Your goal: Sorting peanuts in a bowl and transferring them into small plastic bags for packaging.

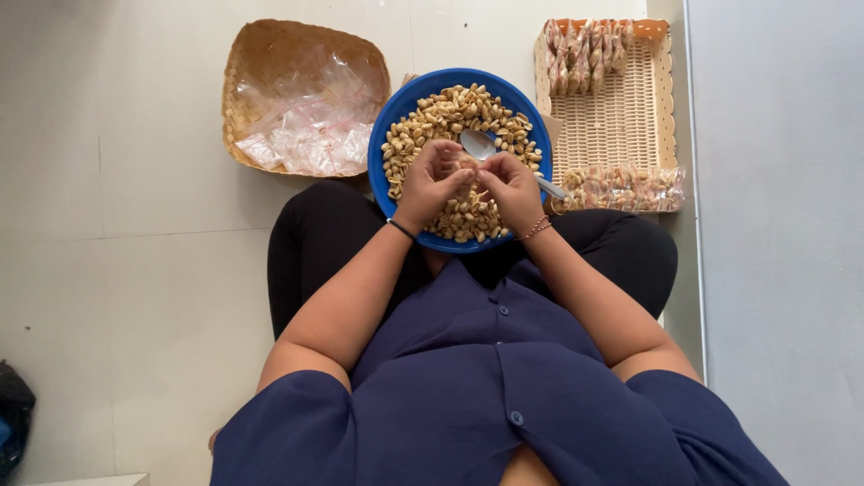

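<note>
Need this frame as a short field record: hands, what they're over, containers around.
left hand: over the blue bowl, fingers pinched toward the right hand
right hand: meeting the left; what the fingers pinch is too small to tell
blue bowl: on the lap, filled with peanuts
spoon: metal, lying on the peanuts, handle toward the right
woven basket: on the left, holds empty clear plastic bags
rectangular tray: on the right, holds filled packets at both ends
</note>
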